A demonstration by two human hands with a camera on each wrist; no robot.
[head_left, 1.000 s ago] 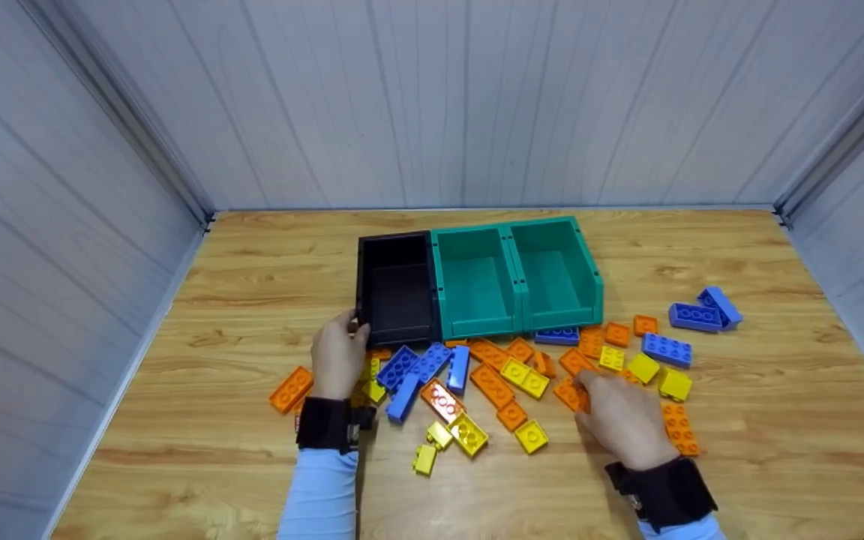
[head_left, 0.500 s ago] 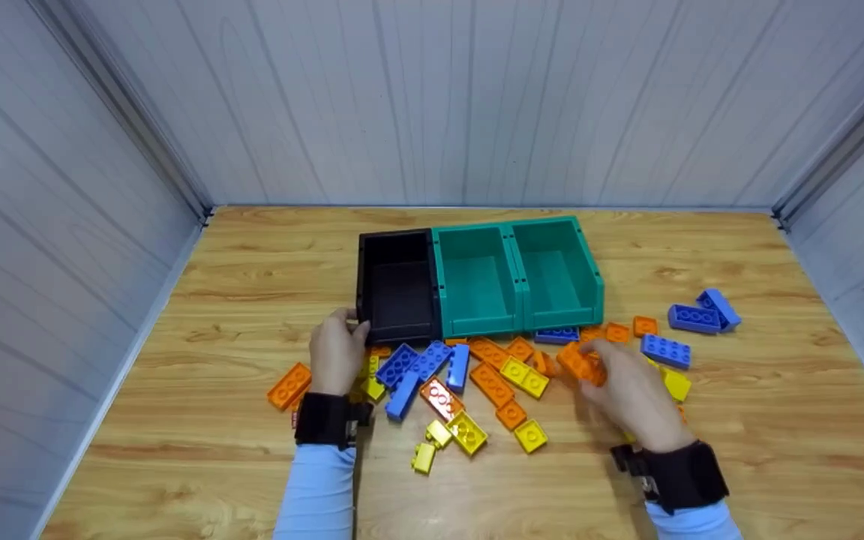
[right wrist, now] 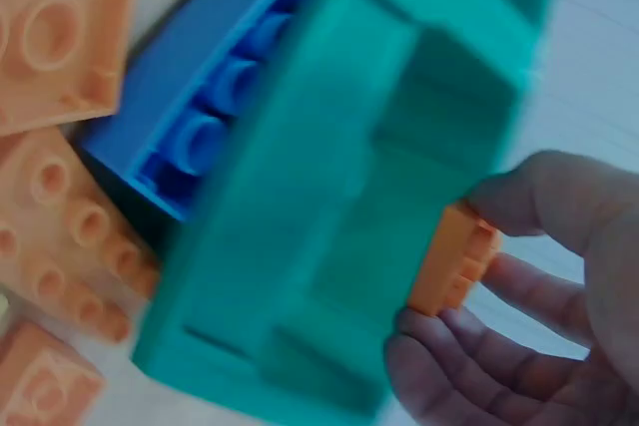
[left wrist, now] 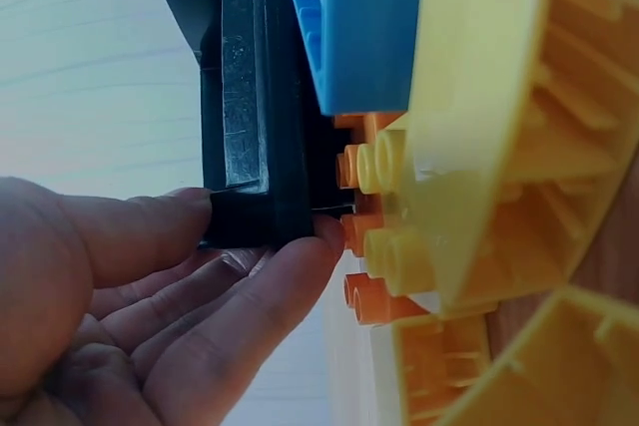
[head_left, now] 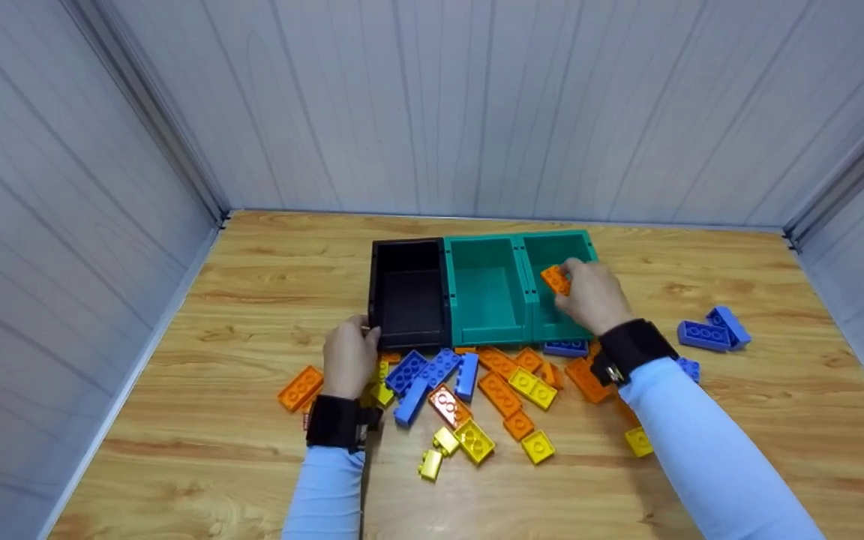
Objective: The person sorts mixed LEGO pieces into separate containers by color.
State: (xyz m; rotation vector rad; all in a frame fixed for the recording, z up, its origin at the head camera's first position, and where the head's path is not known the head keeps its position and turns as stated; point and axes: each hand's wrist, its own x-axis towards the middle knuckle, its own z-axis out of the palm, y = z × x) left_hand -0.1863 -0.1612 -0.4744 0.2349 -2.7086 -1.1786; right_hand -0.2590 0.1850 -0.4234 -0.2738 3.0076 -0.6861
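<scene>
My left hand (head_left: 349,360) pinches the near left corner of the black bin (head_left: 411,300); in the left wrist view its thumb and fingers lie on either side of the bin's wall (left wrist: 285,147). My right hand (head_left: 597,300) holds an orange toy building brick (head_left: 555,280) over the right green bin (head_left: 552,326). The right wrist view shows this brick (right wrist: 439,261) between thumb and fingertips, with the bin's opening beyond it. The middle green bin (head_left: 488,289) stands between the black one and the right one. No bricks show inside the black and middle bins.
Loose orange, yellow and blue bricks lie before the bins, such as a yellow brick (head_left: 538,448) and an orange brick (head_left: 301,388). Two blue bricks (head_left: 704,336) lie at the right. Pale panels (head_left: 439,112) enclose the wooden table (head_left: 237,300) at the back and sides.
My right hand has picked the orange brick from the pile, then carried it up and away to above the right green bin. My left hand keeps its hold on the black bin.
</scene>
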